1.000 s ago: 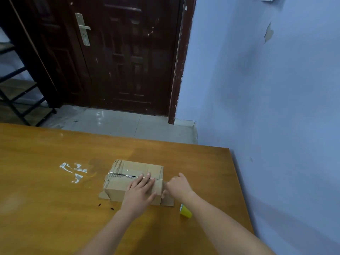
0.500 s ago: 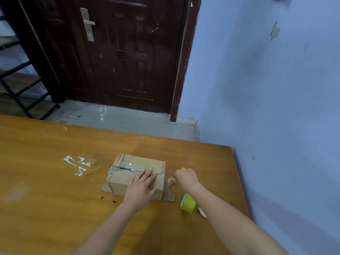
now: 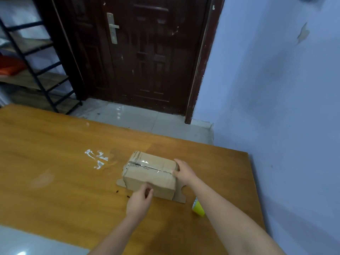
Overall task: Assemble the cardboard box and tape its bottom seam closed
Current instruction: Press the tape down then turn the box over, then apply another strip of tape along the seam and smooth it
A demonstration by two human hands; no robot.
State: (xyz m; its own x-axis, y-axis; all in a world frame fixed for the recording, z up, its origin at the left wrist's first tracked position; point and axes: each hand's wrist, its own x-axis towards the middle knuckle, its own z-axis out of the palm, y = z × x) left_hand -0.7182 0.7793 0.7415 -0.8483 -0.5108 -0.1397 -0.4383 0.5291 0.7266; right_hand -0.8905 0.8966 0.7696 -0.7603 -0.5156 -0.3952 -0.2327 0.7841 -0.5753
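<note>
The cardboard box (image 3: 150, 173) sat on the wooden table (image 3: 55, 181), its taped seam (image 3: 147, 165) facing up and its open flaps splayed flat on the tabletop at either end. The right hand (image 3: 184, 172) lay against the box's right end, fingers spread across the upper edge and thumb on the top face beside the end of the seam. The left hand (image 3: 140, 199) hung at the near side wall, fingers loosely curled and empty, fingertips at or just short of the cardboard; contact could not be judged. A yellow tape roll (image 3: 198, 207) stood near the box's right flap, partly hidden by the right forearm. Scraps of clear tape (image 3: 96, 157) clung to the table left of the box.
</note>
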